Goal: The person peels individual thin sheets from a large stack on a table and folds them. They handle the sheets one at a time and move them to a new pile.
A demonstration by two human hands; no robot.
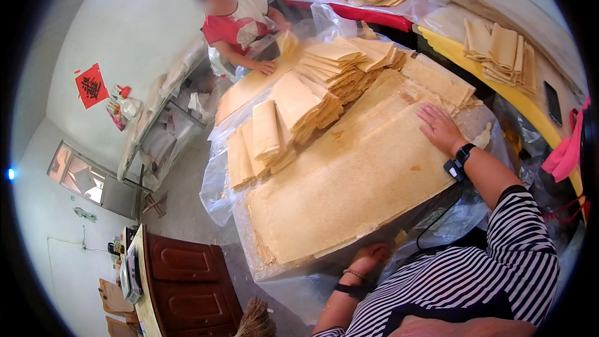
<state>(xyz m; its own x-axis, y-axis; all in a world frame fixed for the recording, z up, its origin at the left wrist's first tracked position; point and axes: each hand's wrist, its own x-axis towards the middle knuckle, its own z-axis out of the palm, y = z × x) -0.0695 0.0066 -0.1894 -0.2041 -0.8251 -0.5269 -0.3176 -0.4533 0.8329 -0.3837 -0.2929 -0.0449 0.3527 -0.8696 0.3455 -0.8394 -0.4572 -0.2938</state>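
A stack of broad, thin, tan flatbread-like sheets [346, 192] lies in front of me on a table covered with clear plastic sheeting [285, 275]. My right hand [439, 124] rests palm down on the far right end of the top sheet, fingers a little apart. My left hand [372, 257] is low at the table's near edge, its fingers curled in shadow; whether they hold anything cannot be made out. A small torn scrap [400, 238] is close to it. Beyond the broad stack are piles of folded sheets [299, 103], with a folded bundle [266, 130] on the nearer left pile.
Across the table, a co-worker [243, 28] has a hand on another flat sheet [250, 89]. On the right, a yellow-edged surface [449, 56] holds folded sheets [503, 54] and a phone [552, 103]. A dark wood cabinet [187, 281] and a straw broom [256, 320] are at lower left.
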